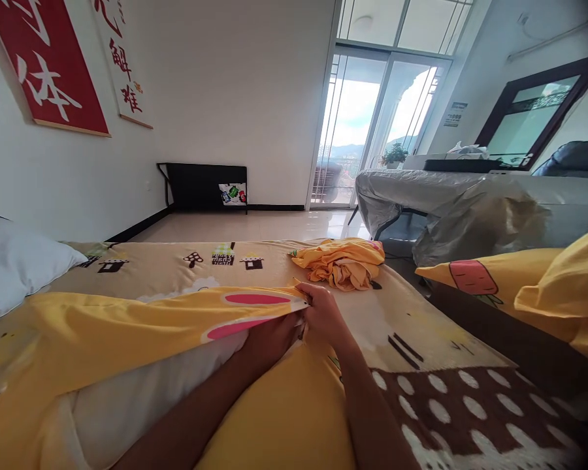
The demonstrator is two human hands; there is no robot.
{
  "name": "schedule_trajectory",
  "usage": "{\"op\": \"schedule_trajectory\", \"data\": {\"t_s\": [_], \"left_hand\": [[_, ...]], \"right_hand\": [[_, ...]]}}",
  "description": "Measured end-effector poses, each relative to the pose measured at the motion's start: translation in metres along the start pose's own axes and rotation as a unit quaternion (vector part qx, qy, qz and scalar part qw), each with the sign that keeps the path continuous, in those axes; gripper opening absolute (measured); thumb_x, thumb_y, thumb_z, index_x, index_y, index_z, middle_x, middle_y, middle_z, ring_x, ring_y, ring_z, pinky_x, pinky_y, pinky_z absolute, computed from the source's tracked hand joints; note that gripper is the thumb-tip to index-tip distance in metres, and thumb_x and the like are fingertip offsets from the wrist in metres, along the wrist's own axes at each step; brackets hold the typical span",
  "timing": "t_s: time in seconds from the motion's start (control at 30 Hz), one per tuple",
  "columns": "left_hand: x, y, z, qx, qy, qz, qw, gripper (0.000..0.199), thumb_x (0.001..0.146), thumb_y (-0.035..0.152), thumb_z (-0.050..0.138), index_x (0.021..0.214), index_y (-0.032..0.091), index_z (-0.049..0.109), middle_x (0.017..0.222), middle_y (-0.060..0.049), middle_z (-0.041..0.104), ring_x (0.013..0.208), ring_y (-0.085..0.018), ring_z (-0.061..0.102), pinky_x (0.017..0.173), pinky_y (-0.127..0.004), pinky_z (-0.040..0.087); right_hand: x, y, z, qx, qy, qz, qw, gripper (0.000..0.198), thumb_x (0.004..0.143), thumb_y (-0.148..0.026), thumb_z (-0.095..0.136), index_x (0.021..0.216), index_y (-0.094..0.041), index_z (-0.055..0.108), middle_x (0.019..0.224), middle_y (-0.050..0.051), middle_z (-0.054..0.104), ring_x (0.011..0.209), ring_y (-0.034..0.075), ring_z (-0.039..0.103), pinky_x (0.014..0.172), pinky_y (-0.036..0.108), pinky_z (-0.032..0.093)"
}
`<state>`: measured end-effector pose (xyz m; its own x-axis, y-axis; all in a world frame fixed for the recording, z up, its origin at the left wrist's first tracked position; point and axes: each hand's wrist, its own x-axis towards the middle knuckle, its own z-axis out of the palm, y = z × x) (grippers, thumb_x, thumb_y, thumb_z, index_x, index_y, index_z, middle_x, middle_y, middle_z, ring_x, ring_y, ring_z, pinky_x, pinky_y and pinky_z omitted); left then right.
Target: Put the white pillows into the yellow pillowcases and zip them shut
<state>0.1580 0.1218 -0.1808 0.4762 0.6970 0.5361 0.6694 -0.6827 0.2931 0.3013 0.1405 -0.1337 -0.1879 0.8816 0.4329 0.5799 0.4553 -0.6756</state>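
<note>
Where the right grip (323, 312) pinches yellow fabric (151, 324), the left grip (276, 335) seems underneath.

White inner (161, 385): one, soft, partly exposed. Cover (127, 326): one, yellow cloth, pink white-edged ovals; open, upper edge pulled taut; lies left, right and beyond white inner.

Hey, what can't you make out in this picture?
In the head view:
- Left hand: fingertips hidden by the yellow cloth and right hand.
- White pillow: cut off by the left edge.
- Carrot-print fabric: cut off by the right edge.
- Wall notice: writing too small to read.
</note>
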Motion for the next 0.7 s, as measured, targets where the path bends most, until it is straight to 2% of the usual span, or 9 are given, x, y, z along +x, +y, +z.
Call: {"op": "schedule_trajectory", "data": {"t_s": [0.1, 0.17, 0.23, 0.33, 0.43, 0.57, 0.7], "left_hand": [[-0.006, -0.003, 0.0, 0.008, 0.059, 0.072, 0.996, 0.033, 0.092, 0.022, 0.033, 0.114, 0.018, 0.057, 0.12, -0.011, 0.062, 0.115, -0.021, 0.055, 0.101, -0.035, 0.043], [-0.007, -0.003, 0.001, 0.026, 0.065, 0.087, 0.994, 0.031, 0.09, 0.02, 0.034, 0.111, 0.017, 0.058, 0.117, -0.011, 0.064, 0.114, -0.022, 0.057, 0.099, -0.034, 0.045], [-0.007, 0.0, 0.0, 0.061, 0.037, 0.07, 0.995, 0.027, 0.089, 0.02, 0.037, 0.108, 0.018, 0.058, 0.115, -0.012, 0.064, 0.112, -0.023, 0.058, 0.097, -0.036, 0.047], [-0.005, 0.007, -0.002, 0.104, -0.039, 0.045, 0.993, 0.024, 0.087, 0.023, 0.043, 0.106, 0.016, 0.057, 0.115, -0.015, 0.063, 0.11, -0.028, 0.058, 0.096, -0.042, 0.047], [-0.002, 0.011, -0.001, 0.122, -0.09, 0.006, 0.988, 0.032, 0.087, 0.022, 0.043, 0.116, 0.013, 0.053, 0.124, -0.019, 0.057, 0.117, -0.032, 0.053, 0.099, -0.049, 0.042], [0.004, 0.006, 0.004, 0.102, -0.1, -0.045, 0.989, 0.045, 0.088, 0.021, 0.04, 0.132, 0.015, 0.041, 0.136, -0.017, 0.048, 0.126, -0.032, 0.045, 0.105, -0.052, 0.035], [0.011, 0.006, 0.004, 0.035, -0.062, -0.089, 0.993, 0.043, 0.089, 0.024, 0.036, 0.129, 0.017, 0.047, 0.134, -0.014, 0.051, 0.127, -0.034, 0.044, 0.108, -0.054, 0.031]], "right_hand": [[0.0, 0.001, 0.001, 0.01, -0.014, 0.0, 1.0, 0.021, 0.056, -0.013, 0.041, 0.066, -0.017, 0.059, 0.062, -0.002, 0.055, 0.064, 0.013, 0.042, 0.057, 0.021, 0.027], [-0.001, 0.001, 0.001, 0.023, -0.022, -0.004, 0.999, 0.023, 0.058, -0.013, 0.042, 0.069, -0.017, 0.061, 0.065, -0.001, 0.058, 0.066, 0.014, 0.045, 0.058, 0.02, 0.028], [-0.001, 0.002, 0.0, 0.016, -0.028, -0.008, 0.999, 0.025, 0.059, -0.012, 0.042, 0.07, -0.017, 0.063, 0.067, -0.001, 0.06, 0.067, 0.014, 0.046, 0.059, 0.021, 0.028], [-0.002, 0.003, -0.002, -0.024, -0.057, -0.016, 0.998, 0.029, 0.059, -0.009, 0.04, 0.073, -0.018, 0.064, 0.068, 0.0, 0.061, 0.067, 0.014, 0.046, 0.06, 0.021, 0.028], [-0.004, 0.003, -0.004, -0.043, -0.067, -0.029, 0.996, 0.031, 0.059, -0.008, 0.039, 0.074, -0.018, 0.064, 0.07, 0.0, 0.062, 0.067, 0.013, 0.045, 0.062, 0.021, 0.027], [-0.003, 0.0, -0.005, -0.014, -0.063, -0.048, 0.997, 0.027, 0.058, -0.007, 0.038, 0.069, -0.017, 0.06, 0.064, -0.002, 0.058, 0.064, 0.012, 0.043, 0.06, 0.02, 0.026], [-0.002, -0.003, -0.005, 0.003, -0.053, -0.032, 0.998, 0.021, 0.058, -0.009, 0.039, 0.064, -0.016, 0.057, 0.062, -0.002, 0.056, 0.063, 0.012, 0.043, 0.057, 0.02, 0.025]]}}
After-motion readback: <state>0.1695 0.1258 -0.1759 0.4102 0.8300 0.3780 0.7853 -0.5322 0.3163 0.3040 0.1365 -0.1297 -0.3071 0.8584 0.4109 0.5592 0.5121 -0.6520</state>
